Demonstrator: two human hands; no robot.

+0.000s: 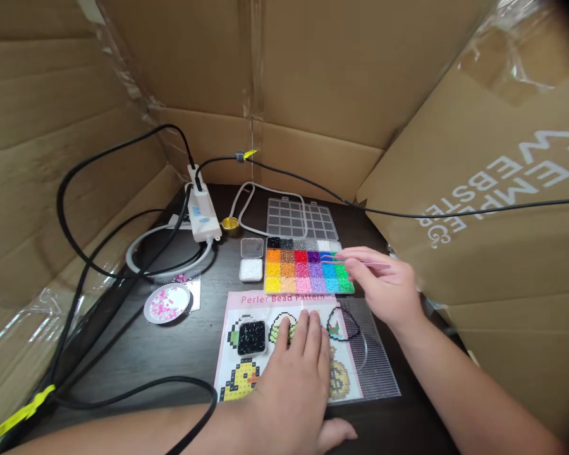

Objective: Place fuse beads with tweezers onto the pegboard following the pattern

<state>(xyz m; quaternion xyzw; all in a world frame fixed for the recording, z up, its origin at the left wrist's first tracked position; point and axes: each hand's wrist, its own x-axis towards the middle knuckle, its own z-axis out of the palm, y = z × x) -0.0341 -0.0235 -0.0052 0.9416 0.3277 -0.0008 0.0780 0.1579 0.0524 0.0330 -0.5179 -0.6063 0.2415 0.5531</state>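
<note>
My left hand (pixel 296 373) lies flat, fingers stretched out, on a sheet printed "Perler Bead Pattern" (pixel 234 303), hiding part of its pictures. In my right hand (pixel 389 287) a pair of pink tweezers (pixel 367 261) is pinched, its tips over the blue part of the compartment bead box (pixel 301 270). Whether the tips grip a bead is too small to tell. A small square box of black beads (pixel 251 337) sits on the sheet, left of my left fingers. To its right, a clear mesh pegboard (pixel 374 360) lies partly under or over the sheet's edge, near a bead outline (pixel 344 323).
Left of the bead box stands a small open case of white beads (pixel 251 270). A round dish of pink beads (pixel 167 303) is at left. Behind are a power strip (pixel 203 212), a gold cup (pixel 230 225) and a clear lid (pixel 289 218). A black cable (pixel 180 379) crosses my left forearm.
</note>
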